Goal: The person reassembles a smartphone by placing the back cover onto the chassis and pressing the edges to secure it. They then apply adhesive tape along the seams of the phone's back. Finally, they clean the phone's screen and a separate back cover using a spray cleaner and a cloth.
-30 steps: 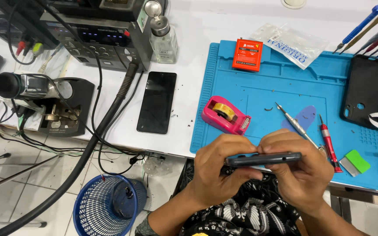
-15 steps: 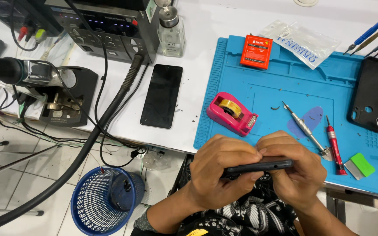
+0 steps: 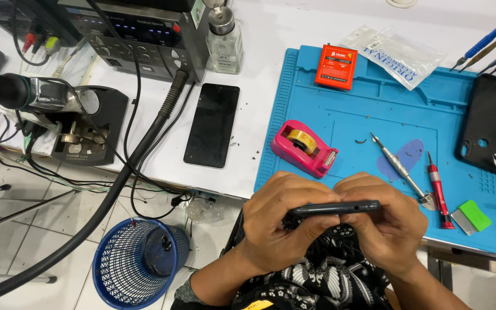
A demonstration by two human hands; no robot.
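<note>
You hold a dark phone edge-on at the near edge of the blue mat, over your lap, with both hands closed around it: left hand wraps the left end, right hand wraps the right end, thumbs pressing along the top edge

Progress, as I read it: mid-job. A separate black screen panel lies face up on the white table to the left of the mat, and a black back cover sits at the far right of the mat, so the phone looks opened or partly stripped. The metal screwdriver, the red screwdriver and the pink tape dispenser lie loose just beyond your hands, none in use. Fitting or pressing parts together looks still to do

Hard to tell: the phone's faces are hidden, only its thin edge shows; your fingers underneath are out of sight; the tools at far right are cut off by the frame
</note>
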